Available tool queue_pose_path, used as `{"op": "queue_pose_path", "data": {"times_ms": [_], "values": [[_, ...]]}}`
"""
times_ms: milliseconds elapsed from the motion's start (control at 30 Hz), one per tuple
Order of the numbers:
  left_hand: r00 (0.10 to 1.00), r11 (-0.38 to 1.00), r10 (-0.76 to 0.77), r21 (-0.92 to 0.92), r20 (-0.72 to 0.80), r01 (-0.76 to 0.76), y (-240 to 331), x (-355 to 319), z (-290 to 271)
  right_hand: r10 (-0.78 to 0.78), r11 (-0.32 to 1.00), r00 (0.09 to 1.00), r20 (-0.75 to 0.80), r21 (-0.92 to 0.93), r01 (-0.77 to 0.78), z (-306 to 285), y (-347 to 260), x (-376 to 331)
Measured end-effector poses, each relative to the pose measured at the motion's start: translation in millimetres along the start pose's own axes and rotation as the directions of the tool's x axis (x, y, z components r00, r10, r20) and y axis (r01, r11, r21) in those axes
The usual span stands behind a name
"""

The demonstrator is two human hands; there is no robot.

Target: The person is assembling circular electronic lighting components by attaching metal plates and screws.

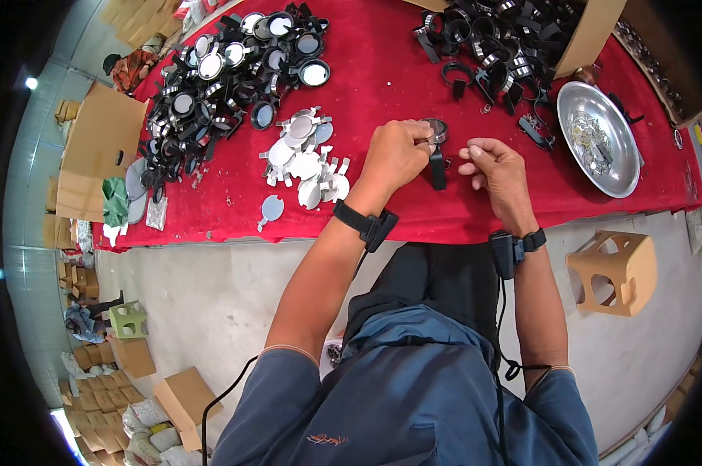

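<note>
My left hand (pixel 398 155) is closed on a black round-headed part (pixel 437 165) with a metallic ring at the top and a flat black tail pointing toward me. That part rests at or just above the red cloth. To its right, my right hand (pixel 494 167) is held apart from it, thumb and fingers pinched together; what lies between them, if anything, is too small to make out. Left of my left hand lies a loose heap of flat silvery discs with tabs (pixel 304 161). A single grey-blue disc (pixel 272 208) sits nearer the table edge.
A big pile of black round parts (pixel 203 97) covers the far left. More black ring parts (pixel 495 39) lie at the far right beside cardboard. A steel bowl (pixel 633 177) on the right holds small wire pieces. Below the table edge stands a tan stool (pixel 638 272).
</note>
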State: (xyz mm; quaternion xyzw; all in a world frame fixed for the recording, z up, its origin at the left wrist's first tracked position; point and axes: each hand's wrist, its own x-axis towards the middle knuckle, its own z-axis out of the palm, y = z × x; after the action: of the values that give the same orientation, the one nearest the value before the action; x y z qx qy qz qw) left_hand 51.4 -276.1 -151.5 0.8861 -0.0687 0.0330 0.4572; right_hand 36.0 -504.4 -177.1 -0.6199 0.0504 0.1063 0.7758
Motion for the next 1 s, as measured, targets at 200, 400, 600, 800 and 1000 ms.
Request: {"op": "queue_pose_path", "data": {"times_ms": [200, 400, 600, 800, 1000], "values": [[1.0, 0.999, -0.021, -0.025, 0.009, 0.021, -0.3, -2.0, -2.4, 0.07, 0.987, 0.997, -0.012, 0.149, -0.067, 16.9, 9.1, 4.1], [1.0, 0.997, -0.006, -0.076, 0.008, 0.006, -10.2, 0.7, -0.2, 0.046, 0.998, 0.999, -0.03, 0.047, -0.044, 23.6, 15.0, 14.5], [1.0, 0.998, 0.011, -0.06, 0.008, -0.011, -9.2, 1.6, -0.4, 0.058, 0.997, 0.998, -0.018, 0.043, -0.058, 30.5, 14.7, 18.2], [0.999, 0.995, -0.021, -0.096, 0.028, 0.023, 0.0, -1.4, -2.9, -0.042, 0.997, 0.994, -0.096, -0.073, 0.035, 28.8, 6.9, 14.2], [0.998, 0.998, 0.008, -0.07, 0.055, -0.004, -0.2, 0.2, -3.7, -0.217, 0.935, 0.973, 0.081, -0.267, 0.231, 22.5, 15.2, 22.8]]}}
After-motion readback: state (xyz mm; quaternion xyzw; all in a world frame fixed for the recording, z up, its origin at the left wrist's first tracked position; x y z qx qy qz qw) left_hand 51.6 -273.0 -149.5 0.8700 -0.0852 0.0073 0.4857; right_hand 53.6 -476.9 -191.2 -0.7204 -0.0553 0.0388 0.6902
